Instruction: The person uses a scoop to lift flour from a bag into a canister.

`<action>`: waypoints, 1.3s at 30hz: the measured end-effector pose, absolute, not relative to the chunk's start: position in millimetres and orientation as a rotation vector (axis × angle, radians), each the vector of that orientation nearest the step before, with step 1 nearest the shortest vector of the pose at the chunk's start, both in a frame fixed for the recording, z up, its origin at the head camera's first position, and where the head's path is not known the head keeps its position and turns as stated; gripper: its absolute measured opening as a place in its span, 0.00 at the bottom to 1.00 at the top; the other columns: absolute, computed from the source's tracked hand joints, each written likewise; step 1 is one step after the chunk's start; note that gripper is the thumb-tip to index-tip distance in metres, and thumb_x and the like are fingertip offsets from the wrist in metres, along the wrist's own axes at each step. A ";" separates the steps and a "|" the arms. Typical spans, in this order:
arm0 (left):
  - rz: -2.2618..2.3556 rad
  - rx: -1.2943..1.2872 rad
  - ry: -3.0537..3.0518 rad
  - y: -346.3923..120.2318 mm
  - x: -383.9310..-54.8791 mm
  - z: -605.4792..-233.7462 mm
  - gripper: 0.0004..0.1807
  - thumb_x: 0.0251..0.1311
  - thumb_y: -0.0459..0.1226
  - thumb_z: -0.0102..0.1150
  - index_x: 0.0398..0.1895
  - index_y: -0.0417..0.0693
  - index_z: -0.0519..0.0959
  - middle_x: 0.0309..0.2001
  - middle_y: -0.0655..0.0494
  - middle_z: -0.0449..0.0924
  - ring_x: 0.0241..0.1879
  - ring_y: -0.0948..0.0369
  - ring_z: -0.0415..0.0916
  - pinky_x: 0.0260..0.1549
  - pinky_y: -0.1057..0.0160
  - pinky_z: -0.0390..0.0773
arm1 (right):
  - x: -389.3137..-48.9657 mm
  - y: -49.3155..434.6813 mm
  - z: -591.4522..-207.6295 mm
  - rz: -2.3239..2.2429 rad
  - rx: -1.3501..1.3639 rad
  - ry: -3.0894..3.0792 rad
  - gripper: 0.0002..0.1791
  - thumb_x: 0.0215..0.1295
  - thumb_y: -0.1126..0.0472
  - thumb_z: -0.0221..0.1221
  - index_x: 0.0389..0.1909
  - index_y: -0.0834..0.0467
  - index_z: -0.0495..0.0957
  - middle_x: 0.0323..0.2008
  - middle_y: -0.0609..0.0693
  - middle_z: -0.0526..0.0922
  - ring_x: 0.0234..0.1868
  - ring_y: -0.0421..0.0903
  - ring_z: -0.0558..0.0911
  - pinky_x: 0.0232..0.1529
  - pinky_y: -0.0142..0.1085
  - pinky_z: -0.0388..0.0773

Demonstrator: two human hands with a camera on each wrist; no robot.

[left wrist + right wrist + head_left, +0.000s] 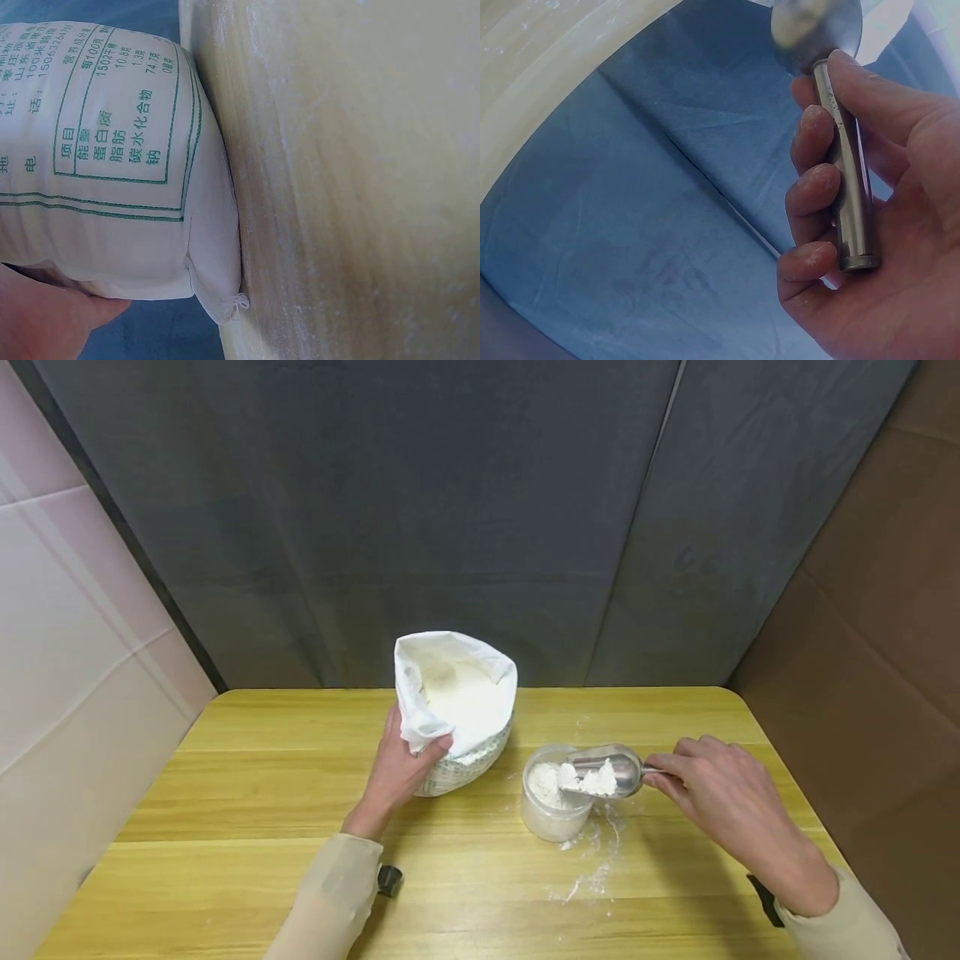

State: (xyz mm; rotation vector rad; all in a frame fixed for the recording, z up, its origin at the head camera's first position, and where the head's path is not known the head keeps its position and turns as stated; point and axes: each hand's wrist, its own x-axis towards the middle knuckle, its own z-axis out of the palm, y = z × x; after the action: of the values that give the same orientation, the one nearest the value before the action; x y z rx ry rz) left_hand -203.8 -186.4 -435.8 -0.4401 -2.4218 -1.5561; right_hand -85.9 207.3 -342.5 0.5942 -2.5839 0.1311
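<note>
A white cloth flour bag (480,752) with green print stands at the middle of the table, its mouth open and white flour (468,697) inside. My left hand (397,764) grips its near left rim, thumb over the folded edge. In the left wrist view the printed side of the bag (112,135) fills the left part. My right hand (723,789) holds a metal scoop (626,767) by its handle (847,172), fingers curled round it. Flour lies in the scoop, whose front end is over a clear round jar (555,821) that has flour in it.
Spilled flour (596,881) streaks the yellow wood-grain table (262,793) in front of the jar. A dark grey panel (450,510) rises behind the table, a pale wall (75,610) stands at the left and a brown one (885,568) at the right.
</note>
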 end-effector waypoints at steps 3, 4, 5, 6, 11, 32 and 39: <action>-1.554 -0.440 -2.422 -186.8 -203.4 -435.8 0.54 0.59 0.48 0.71 0.82 0.47 0.51 0.69 0.40 0.62 0.66 0.44 0.65 0.68 0.39 0.64 | -86.0 205.7 -342.1 0.120 0.592 -2.580 0.09 0.54 0.55 0.77 0.36 0.48 0.90 0.24 0.39 0.76 0.22 0.41 0.69 0.21 0.33 0.62; -1.553 -0.441 -2.421 -186.9 -203.3 -435.8 0.54 0.59 0.48 0.71 0.83 0.47 0.51 0.69 0.40 0.62 0.66 0.44 0.65 0.68 0.39 0.64 | -86.1 205.1 -342.0 0.113 0.594 -2.577 0.09 0.54 0.55 0.77 0.36 0.48 0.90 0.24 0.40 0.76 0.22 0.41 0.70 0.21 0.33 0.62; -1.550 -0.442 -2.422 -187.1 -203.2 -435.8 0.54 0.59 0.48 0.71 0.83 0.47 0.51 0.70 0.40 0.62 0.66 0.44 0.65 0.68 0.39 0.64 | -86.4 204.4 -341.9 0.105 0.595 -2.571 0.09 0.54 0.55 0.77 0.36 0.48 0.90 0.24 0.40 0.77 0.22 0.42 0.70 0.21 0.33 0.62; -1.550 -0.443 -2.421 -187.3 -203.1 -435.8 0.54 0.59 0.48 0.71 0.83 0.47 0.51 0.70 0.40 0.62 0.66 0.44 0.65 0.68 0.39 0.64 | -86.7 203.5 -341.9 0.098 0.598 -2.564 0.09 0.54 0.55 0.77 0.36 0.48 0.90 0.24 0.40 0.77 0.22 0.42 0.70 0.21 0.34 0.62; -1.539 -0.440 -2.426 -187.7 -202.5 -435.3 0.54 0.58 0.49 0.71 0.82 0.46 0.51 0.68 0.40 0.63 0.64 0.44 0.66 0.67 0.38 0.65 | -88.5 198.6 -341.6 0.063 0.611 -2.531 0.09 0.53 0.55 0.77 0.36 0.49 0.90 0.25 0.42 0.78 0.24 0.45 0.73 0.22 0.36 0.64; -1.520 -0.430 -2.438 -186.3 -202.1 -431.8 0.53 0.58 0.47 0.71 0.82 0.45 0.52 0.68 0.39 0.63 0.65 0.44 0.66 0.67 0.39 0.65 | -96.2 184.3 -342.5 0.054 0.622 -2.378 0.14 0.45 0.65 0.81 0.34 0.56 0.89 0.26 0.49 0.79 0.28 0.52 0.75 0.24 0.40 0.64; -1.524 -0.431 -2.437 -186.1 -203.1 -433.7 0.53 0.58 0.48 0.71 0.82 0.45 0.52 0.68 0.40 0.63 0.65 0.44 0.66 0.68 0.39 0.65 | -95.5 187.9 -343.1 0.059 0.625 -2.330 0.15 0.44 0.66 0.81 0.34 0.56 0.89 0.27 0.50 0.79 0.28 0.53 0.76 0.24 0.43 0.67</action>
State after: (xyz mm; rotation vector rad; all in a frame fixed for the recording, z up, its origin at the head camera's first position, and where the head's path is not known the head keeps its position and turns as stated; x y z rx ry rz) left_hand -203.1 -186.1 -433.7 -0.4305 -2.4372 -1.5245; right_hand -95.5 187.9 -343.1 0.6252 -2.3301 0.0594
